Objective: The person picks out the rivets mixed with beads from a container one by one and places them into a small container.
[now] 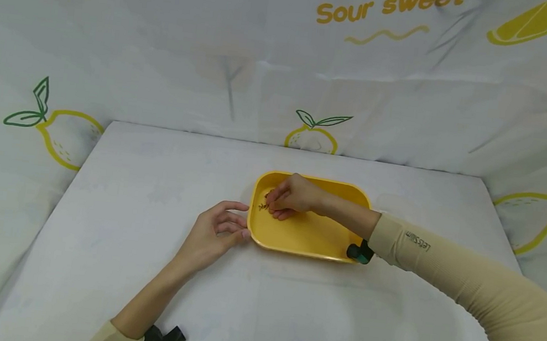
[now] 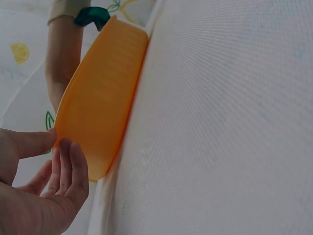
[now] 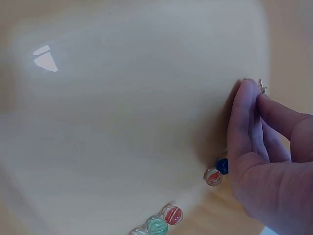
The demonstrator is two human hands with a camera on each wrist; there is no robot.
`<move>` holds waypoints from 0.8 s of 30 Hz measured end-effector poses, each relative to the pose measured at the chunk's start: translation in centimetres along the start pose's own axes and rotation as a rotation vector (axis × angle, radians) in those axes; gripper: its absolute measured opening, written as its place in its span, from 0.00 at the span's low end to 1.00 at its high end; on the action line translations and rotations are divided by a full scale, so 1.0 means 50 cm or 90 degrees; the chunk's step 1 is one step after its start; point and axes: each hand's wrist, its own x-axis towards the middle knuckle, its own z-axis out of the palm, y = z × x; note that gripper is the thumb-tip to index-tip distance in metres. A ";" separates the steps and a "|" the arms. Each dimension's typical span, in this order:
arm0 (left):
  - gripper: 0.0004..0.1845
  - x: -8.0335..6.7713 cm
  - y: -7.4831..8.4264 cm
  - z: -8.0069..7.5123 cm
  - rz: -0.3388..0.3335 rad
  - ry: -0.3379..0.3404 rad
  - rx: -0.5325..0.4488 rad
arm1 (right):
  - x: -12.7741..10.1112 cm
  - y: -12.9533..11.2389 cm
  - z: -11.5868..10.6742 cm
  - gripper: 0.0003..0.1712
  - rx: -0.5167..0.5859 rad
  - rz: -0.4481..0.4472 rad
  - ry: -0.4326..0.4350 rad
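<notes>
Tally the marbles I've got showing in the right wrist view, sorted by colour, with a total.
Red-streaked marbles: 2
Green marble: 1
Blue marble: 1
Pale marble, cut off by the frame edge, colour unsure: 1
Total: 5 visible; the right hand may hide more.

Right grip point(image 1: 294, 196) inside yellow tray point(image 1: 306, 236)

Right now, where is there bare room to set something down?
Bare: white tabletop left of the left hand and on the yellow tray's near side. Crowded: around the right hand inside, with gold-coloured bits and marbles.
</notes>
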 end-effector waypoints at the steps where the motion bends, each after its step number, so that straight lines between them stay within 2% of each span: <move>1: 0.27 0.000 0.000 0.000 0.000 0.000 0.000 | 0.000 0.001 -0.001 0.13 0.000 0.002 0.000; 11: 0.27 0.001 0.000 0.000 -0.002 -0.001 0.004 | -0.008 -0.001 -0.011 0.12 -0.006 0.019 -0.006; 17: 0.27 0.000 -0.001 -0.001 -0.001 -0.003 0.002 | -0.017 -0.005 -0.019 0.13 -0.002 0.002 -0.009; 24: 0.27 0.001 -0.001 -0.001 0.001 -0.004 0.004 | -0.030 -0.010 -0.030 0.14 0.035 -0.013 -0.010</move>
